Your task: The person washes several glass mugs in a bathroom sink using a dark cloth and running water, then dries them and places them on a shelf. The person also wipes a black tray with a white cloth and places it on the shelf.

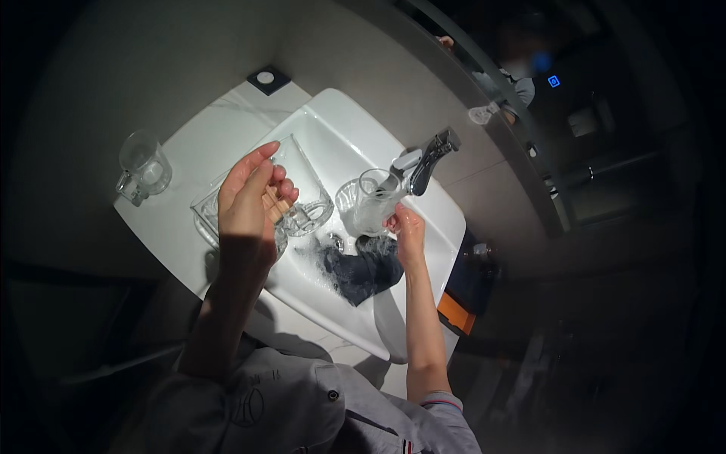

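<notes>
My right hand [409, 230] grips a clear glass cup [373, 213] below the chrome faucet [428, 164], over the white washbasin [340, 110]. To the left, my left hand [252, 193] is raised with loosely curled, spread fingers, and nothing shows in it. Beneath that hand a clear rectangular container [309, 176] rests partly over the basin's left side. At least one clear glass piece [298, 218] shows at its near end, partly hidden by my fingers. A wet dark cloth [366, 272] lies in the basin among suds, next to the drain [337, 243].
A clear glass mug [146, 162] stands on the counter's left corner. On the back corner sits a dark square holder with a round white piece [265, 78]. An orange item [456, 313] is right of the basin. A mirror [567, 130] hangs beyond the faucet.
</notes>
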A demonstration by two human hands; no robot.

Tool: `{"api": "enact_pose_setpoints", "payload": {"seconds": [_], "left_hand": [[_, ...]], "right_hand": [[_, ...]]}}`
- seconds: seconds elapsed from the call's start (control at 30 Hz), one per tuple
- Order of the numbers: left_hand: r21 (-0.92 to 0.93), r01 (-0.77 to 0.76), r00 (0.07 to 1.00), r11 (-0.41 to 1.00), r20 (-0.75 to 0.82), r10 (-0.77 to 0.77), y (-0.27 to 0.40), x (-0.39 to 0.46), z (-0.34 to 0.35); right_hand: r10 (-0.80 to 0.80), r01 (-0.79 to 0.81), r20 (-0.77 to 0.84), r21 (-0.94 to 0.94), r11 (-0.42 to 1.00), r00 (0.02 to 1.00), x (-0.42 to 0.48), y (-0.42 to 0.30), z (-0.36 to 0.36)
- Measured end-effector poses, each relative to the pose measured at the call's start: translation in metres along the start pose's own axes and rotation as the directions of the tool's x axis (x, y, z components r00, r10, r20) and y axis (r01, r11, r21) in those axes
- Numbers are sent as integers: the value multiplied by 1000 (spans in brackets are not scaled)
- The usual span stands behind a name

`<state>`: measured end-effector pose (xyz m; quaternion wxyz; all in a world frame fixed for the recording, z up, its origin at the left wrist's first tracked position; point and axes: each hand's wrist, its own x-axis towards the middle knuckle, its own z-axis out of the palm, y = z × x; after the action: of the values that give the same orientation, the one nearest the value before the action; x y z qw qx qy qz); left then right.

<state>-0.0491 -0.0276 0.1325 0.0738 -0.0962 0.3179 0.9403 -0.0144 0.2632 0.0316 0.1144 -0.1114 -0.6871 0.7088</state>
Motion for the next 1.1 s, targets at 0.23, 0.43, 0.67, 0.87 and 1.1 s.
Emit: {"api": "enact_pose_setpoints", "payload": {"seconds": [0.23,0.43,0.67,0.87,1.1], "left_hand": [[33,18,1000,999,14,-18,0,-6,6],[83,26,997,996,75,-32,-8,-2,4],[194,57,986,979,146,-86,-34,7,3],[256,67,984,964,145,-107,-68,25,0],[262,97,987,960,98,-126,-88,29,0]], "right_hand": [[-43,139,154,-692,708,987,-30,-35,-13],[305,593,574,-804,39,760,-74,-84,25],[189,416,392,-903,-107,900,-55,-85,13],[224,-201,-68,-737,646,972,0,-55,-19],[478,-474,-35,-215,854,878,25,-44,7]]}}
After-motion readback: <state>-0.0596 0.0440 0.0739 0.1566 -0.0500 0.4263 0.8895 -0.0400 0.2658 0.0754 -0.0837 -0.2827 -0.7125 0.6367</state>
